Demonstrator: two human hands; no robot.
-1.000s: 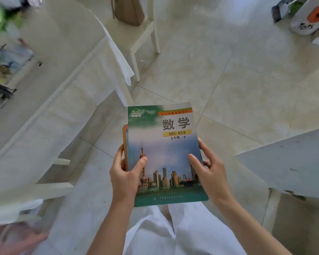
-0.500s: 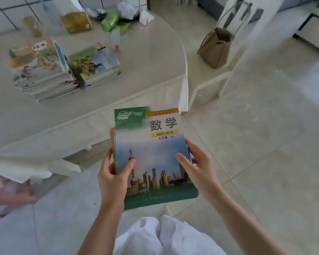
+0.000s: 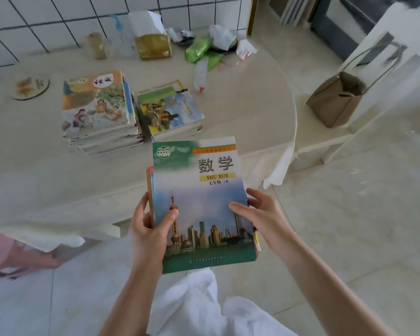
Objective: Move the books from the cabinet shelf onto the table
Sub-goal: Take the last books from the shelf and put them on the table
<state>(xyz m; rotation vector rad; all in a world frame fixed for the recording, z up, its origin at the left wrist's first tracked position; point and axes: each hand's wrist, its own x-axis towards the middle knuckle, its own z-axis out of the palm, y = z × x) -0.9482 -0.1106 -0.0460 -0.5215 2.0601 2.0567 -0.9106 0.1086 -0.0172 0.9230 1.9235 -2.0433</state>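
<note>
A thin stack of paperback textbooks (image 3: 201,204), topped by a blue-green mathematics cover showing a city skyline, sits at the centre of the frame, just short of the tabletop edge. The left hand (image 3: 148,229) clamps its left edge, thumb on the cover; the right hand (image 3: 260,214) closes its grip on the right edge. The books look light, bendy and glossy, likely to slide apart, so holding both long edges suits. Above, on the cream round tabletop (image 3: 252,112), lie a tall pile of picture-covered books (image 3: 97,110) and a lower pile (image 3: 170,110) touching it.

Held maths books (image 3: 201,202), stacks (image 3: 97,112) on table (image 3: 252,112)
</note>
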